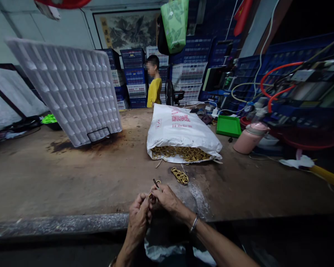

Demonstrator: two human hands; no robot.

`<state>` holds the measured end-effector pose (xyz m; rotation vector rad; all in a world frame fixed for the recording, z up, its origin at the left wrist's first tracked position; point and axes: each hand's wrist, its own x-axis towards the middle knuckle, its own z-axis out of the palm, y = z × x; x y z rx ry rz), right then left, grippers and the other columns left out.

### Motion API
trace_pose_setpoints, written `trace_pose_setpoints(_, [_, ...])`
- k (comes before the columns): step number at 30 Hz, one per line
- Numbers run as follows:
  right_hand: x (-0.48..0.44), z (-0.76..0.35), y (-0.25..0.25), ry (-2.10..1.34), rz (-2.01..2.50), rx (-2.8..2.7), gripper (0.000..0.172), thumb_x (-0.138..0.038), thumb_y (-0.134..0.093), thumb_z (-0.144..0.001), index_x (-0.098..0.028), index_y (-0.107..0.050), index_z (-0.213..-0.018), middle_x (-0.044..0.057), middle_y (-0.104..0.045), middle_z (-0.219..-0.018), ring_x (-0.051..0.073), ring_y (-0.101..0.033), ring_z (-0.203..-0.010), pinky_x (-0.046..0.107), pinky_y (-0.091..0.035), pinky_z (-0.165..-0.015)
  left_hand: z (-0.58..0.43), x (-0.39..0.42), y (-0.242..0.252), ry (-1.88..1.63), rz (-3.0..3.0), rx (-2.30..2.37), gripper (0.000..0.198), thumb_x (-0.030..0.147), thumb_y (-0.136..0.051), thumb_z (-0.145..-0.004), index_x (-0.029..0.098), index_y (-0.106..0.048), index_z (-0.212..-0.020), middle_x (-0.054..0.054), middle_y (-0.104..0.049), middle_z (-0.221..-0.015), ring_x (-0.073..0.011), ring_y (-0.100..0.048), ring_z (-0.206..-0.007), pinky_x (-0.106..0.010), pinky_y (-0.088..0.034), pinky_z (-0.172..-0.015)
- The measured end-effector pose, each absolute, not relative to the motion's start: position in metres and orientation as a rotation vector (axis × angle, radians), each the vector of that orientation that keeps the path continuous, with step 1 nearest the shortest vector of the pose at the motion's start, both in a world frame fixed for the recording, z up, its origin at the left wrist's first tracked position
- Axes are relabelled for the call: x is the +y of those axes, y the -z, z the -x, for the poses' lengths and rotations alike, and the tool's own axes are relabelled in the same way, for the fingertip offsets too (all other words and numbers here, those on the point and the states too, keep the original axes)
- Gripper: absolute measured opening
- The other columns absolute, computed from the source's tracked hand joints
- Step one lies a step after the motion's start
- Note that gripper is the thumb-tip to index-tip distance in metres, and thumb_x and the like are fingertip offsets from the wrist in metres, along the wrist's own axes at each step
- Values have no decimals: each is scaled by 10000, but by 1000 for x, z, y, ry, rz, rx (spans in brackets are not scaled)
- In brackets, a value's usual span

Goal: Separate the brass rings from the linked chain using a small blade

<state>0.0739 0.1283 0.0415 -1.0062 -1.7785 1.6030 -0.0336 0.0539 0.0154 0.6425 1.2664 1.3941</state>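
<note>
and here are both hands, close together at the near edge of the table (80,185). the left hand (139,213) is curled nearly closed, thumb and fingers pinching a ring (150,194) just at the right fingertips. the right hand (168,200), closed too, grips a slim tool (155,182), its dark tip poking out past the fingers. that tool's long axis slants away from the body, tip forward and to the left. a brass curve shows beside the tip as well; whether it's the same ring, i can't tell, and which way the ring faces is too small to call.

just beyond the right hand, a loose clump (180,175) of rings, strung out slantwise, far end to the left. further on, the sack (180,128) lies flat, mouth towards the hands, rings packed inside.

the table's brown and scuffed, darkly stained ahead on the left under a tilted white panel (72,89). well right of the hands, a green tray (228,126) and a pink bottle (249,139). at the back, a person (155,89) in yellow, by stacked crates (133,76).
</note>
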Motion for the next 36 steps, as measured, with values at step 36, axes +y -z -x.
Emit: trace_pose_setpoints(36, [113, -83, -39, -662, 1060, -2539, 271, -77, -402, -666, -212, -541, -856, 13, -598, -737, 141, -517, -681, 230, -263, -589, 29, 50, -24, -1540, -480, 960, 267, 356, -653, -693, 197, -445, -745, 91, -475, -504, -21, -361, -381, -138, -306, -390])
